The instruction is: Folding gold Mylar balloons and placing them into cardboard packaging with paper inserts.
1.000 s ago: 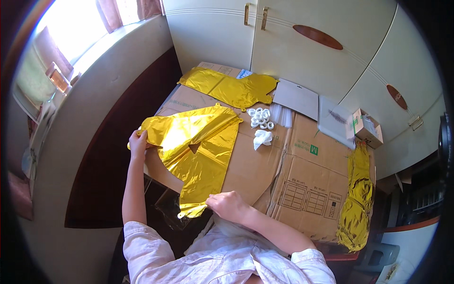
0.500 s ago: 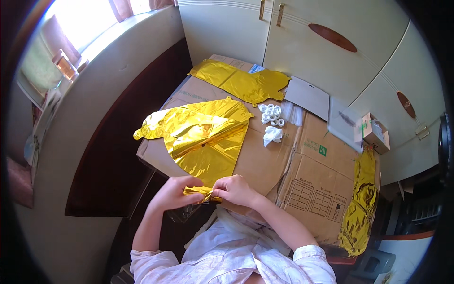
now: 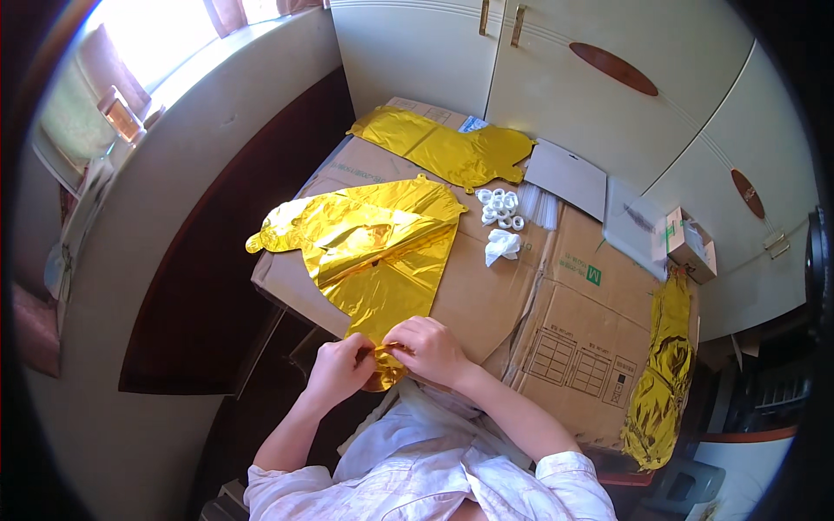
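Observation:
A shiny gold foil balloon [image 3: 382, 247], uninflated and flat, lies across the left part of the cardboard, its near end hanging over the front edge. My left hand [image 3: 340, 373] pinches that near end between thumb and fingers. Close beside it, my right hand [image 3: 428, 350] grips the same end, its fingertips almost meeting the left ones. A small crinkled flap of foil shows below the fingers. What exactly lies between the fingertips is partly hidden.
Flattened cardboard [image 3: 486, 304] covers the table. Another gold foil piece [image 3: 434, 149] lies behind, and a crumpled one [image 3: 658, 382] at right. Several white rings [image 3: 499, 208], a white tissue [image 3: 501, 247], clear strips [image 3: 539, 207], a grey sheet [image 3: 566, 180] and a small box [image 3: 691, 246] sit toward the back.
My left hand has moved down and turned, and its fingers have closed closer to my right hand. The foil end, gathered sideways before, now hangs below the fingers.

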`<state>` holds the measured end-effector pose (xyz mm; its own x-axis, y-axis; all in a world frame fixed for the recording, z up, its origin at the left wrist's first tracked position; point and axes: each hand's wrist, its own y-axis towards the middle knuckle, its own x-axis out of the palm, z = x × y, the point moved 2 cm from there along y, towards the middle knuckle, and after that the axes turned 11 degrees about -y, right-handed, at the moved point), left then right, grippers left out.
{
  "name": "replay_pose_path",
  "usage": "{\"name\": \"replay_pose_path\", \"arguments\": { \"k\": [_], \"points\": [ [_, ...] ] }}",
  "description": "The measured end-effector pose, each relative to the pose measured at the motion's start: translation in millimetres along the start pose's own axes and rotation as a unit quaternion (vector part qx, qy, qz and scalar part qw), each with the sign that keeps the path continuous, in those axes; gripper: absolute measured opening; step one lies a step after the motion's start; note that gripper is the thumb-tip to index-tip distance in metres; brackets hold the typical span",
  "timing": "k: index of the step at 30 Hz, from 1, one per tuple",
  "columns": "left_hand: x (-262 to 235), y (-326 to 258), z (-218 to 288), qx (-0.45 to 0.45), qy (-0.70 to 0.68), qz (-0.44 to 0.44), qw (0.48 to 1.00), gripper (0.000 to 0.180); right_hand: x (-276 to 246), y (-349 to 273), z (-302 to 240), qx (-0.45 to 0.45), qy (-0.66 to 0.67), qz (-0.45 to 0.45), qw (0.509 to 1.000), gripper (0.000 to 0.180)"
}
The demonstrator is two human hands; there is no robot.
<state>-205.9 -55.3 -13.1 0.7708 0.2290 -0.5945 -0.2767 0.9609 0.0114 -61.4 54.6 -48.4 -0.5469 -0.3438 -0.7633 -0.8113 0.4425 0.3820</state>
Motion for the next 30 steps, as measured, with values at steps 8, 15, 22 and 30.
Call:
{"name": "replay_pose_path", "arguments": {
  "k": [8,15,22,30],
  "points": [
    [-10,7,-18,-0.071,-0.124,-0.013,0.99,0.017,-3,-17,1,-0.002,-0.084,0.052,0.995,0.042],
    [-13,17,-17,-0.104,-0.206,-0.045,0.972,0.01,-2,-14,-2,-0.022,-0.082,0.07,0.994,0.03],
    [-12,25,-30,-0.167,-0.297,-0.063,0.938,0.016,-2,-18,-3,-0.065,-0.099,0.1,0.988,0.014],
    [-40,56,-29,-0.109,-0.228,-0.016,0.967,0.017,-4,-22,-2,-0.207,-0.097,0.019,0.973,0.009]
  ]
}}
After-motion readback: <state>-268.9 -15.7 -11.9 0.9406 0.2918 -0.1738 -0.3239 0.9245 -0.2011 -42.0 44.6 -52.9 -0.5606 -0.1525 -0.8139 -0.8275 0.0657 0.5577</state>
